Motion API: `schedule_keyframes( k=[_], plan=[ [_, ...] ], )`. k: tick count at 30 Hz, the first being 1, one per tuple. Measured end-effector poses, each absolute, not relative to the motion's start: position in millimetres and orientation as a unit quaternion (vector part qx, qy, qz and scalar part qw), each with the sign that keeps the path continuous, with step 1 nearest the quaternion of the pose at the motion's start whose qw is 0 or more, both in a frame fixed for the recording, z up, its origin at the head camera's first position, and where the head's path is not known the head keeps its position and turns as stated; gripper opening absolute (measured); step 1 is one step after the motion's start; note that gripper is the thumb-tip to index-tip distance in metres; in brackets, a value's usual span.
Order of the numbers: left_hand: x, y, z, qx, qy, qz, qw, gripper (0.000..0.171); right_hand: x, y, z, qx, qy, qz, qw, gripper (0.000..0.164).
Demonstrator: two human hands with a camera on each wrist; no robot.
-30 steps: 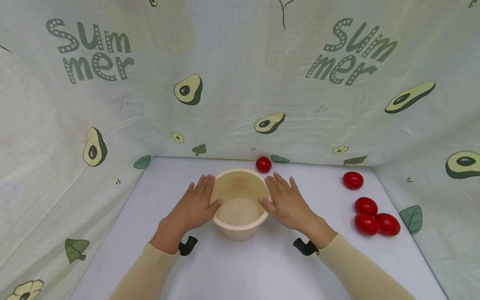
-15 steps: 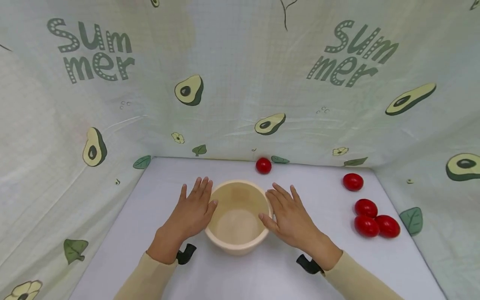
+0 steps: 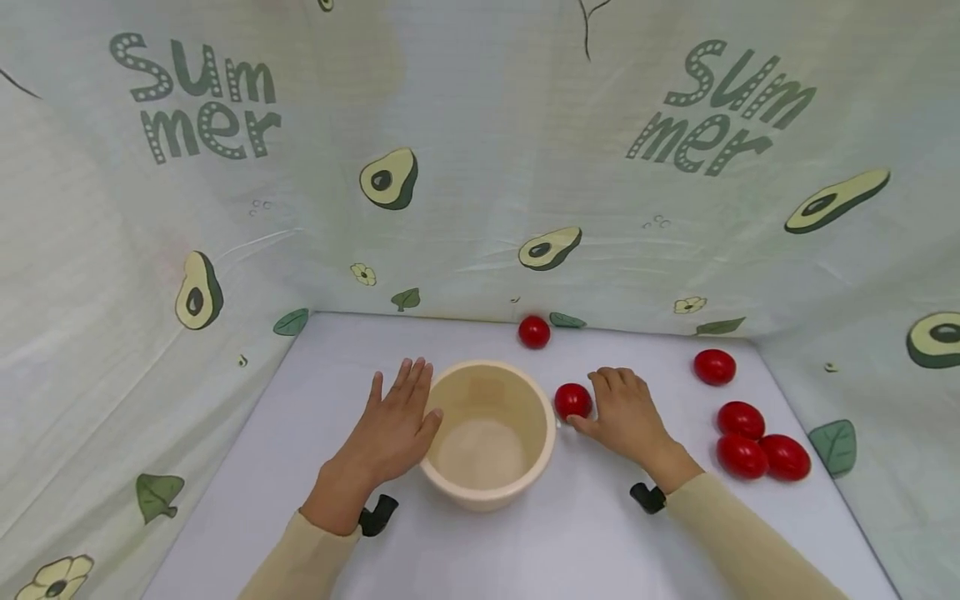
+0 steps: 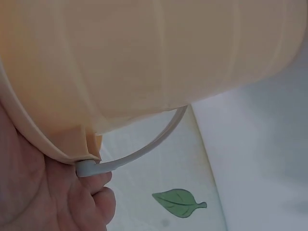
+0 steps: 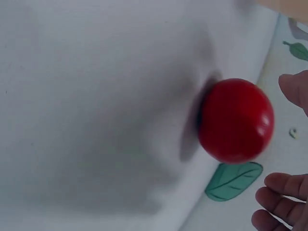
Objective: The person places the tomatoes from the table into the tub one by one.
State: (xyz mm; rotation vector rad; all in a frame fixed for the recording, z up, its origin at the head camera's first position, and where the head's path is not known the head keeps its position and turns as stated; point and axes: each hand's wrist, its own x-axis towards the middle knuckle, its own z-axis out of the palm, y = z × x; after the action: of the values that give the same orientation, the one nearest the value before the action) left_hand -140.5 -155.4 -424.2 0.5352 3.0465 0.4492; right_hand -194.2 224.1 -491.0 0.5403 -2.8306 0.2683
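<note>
A cream plastic bucket (image 3: 483,493) stands upright on the white table, its thin grey handle (image 4: 159,137) showing in the left wrist view. My left hand (image 3: 390,425) lies along the bucket's left rim, fingers straight and thumb tip over the edge. Just right of the bucket sits a glossy red, tomato-like ball (image 3: 573,402). Beside that ball is my right hand (image 3: 624,410), fingers bent and thumb apart from them. The right wrist view shows a gap between this red ball (image 5: 237,120) and the thumb (image 5: 296,89) and fingers.
Another red ball (image 3: 534,332) lies at the table's back edge. Several red oval ones (image 3: 742,455) are at the right side, three of them bunched together. A pale printed cloth (image 3: 465,167) rises behind the table and along both sides.
The bucket has come nearer to me. My right hand has left its rim and moved right, its fingers now more bent. The red ball beside the bucket, hidden before, now shows.
</note>
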Motion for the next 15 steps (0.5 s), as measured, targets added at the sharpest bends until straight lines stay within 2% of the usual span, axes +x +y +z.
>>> schedule_keyframes(
  k=[3, 9, 15],
  plan=[
    [-141, -154, -424, 0.17, 0.975, 0.145, 0.007, 0.071, -199, 222, -506, 0.18, -0.973, 0.088, 0.112, 0.084],
    [-141, -151, -425, 0.164, 0.976, 0.144, 0.008, 0.071, -209, 216, -521, 0.161, -0.977, 0.09, 0.109, 0.075],
    [-142, -145, -424, 0.161, 0.977, 0.142, 0.011, 0.07, -216, 211, -509, 0.131, -0.982, 0.079, 0.11, 0.074]
  ],
)
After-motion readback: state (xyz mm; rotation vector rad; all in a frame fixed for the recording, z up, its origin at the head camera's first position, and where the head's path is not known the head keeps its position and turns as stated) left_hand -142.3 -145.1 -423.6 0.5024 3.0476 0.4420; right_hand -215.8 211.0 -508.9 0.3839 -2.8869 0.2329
